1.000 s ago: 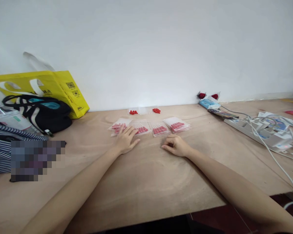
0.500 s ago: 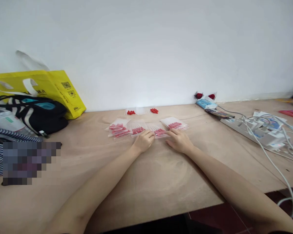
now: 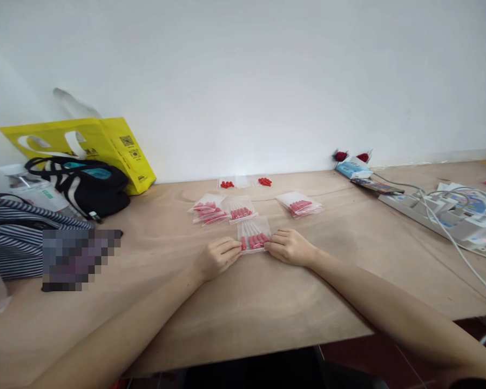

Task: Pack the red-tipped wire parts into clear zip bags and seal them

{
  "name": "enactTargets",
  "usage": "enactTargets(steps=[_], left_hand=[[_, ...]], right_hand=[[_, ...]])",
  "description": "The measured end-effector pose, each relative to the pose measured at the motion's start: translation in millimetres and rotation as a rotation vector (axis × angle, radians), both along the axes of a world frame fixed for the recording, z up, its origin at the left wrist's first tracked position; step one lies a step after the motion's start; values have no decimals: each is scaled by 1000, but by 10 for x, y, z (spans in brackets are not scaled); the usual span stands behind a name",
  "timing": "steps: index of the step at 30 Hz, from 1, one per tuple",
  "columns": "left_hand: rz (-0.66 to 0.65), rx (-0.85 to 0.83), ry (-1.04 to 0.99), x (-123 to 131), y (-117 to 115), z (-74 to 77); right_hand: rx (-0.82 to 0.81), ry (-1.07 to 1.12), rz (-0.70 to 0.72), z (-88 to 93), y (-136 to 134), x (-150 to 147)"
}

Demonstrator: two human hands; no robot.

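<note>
A small clear bag of red pieces (image 3: 254, 235) lies on the wooden table (image 3: 243, 302) between my two hands. My left hand (image 3: 217, 257) pinches its left edge with curled fingers. My right hand (image 3: 289, 247) grips its right edge the same way. Further back lie more such bags: a stack (image 3: 209, 211) at the left, one bag (image 3: 241, 209) in the middle and one (image 3: 299, 204) at the right. Two little heaps of loose red pieces (image 3: 227, 184) (image 3: 264, 181) sit by the wall.
A yellow bag (image 3: 105, 146), a black striped bag (image 3: 85, 181) and striped cloth (image 3: 16, 237) crowd the left side. At the right lie a power strip (image 3: 433, 216) with white cables, a blue pack (image 3: 350, 168) and a dark flat item (image 3: 376, 187).
Both hands went to one bag in the back row and drew it toward me; it now lies apart from the others. My left hand came off the leftmost stack.
</note>
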State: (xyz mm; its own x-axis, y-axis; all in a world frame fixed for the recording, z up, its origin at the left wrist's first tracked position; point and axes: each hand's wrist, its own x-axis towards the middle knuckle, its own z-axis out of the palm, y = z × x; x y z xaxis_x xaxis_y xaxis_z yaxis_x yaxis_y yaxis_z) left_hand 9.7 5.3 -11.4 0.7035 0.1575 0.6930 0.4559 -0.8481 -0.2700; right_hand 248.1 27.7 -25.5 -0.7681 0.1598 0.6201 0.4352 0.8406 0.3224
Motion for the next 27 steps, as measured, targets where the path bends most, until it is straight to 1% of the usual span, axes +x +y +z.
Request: enactTargets(steps=[5,10,14,18,21,27], left_hand=[[8,19,26,-3,54,8],[-25,62,47,19,110,31],[-51,73,65,29,163,34],[-55,79,47,24,184,23],[-33,73,30,22,178,16],[2,41,25,15,177,-5]], right_hand=[[42,23,-50,-13,67,64],[92,-49,-25,-1,106,140],[85,-69,-21,14,134,137],[73,-16,-71,18,134,121],[83,48,-85,15,109,36],[164,82,-39,-4,61,-319]])
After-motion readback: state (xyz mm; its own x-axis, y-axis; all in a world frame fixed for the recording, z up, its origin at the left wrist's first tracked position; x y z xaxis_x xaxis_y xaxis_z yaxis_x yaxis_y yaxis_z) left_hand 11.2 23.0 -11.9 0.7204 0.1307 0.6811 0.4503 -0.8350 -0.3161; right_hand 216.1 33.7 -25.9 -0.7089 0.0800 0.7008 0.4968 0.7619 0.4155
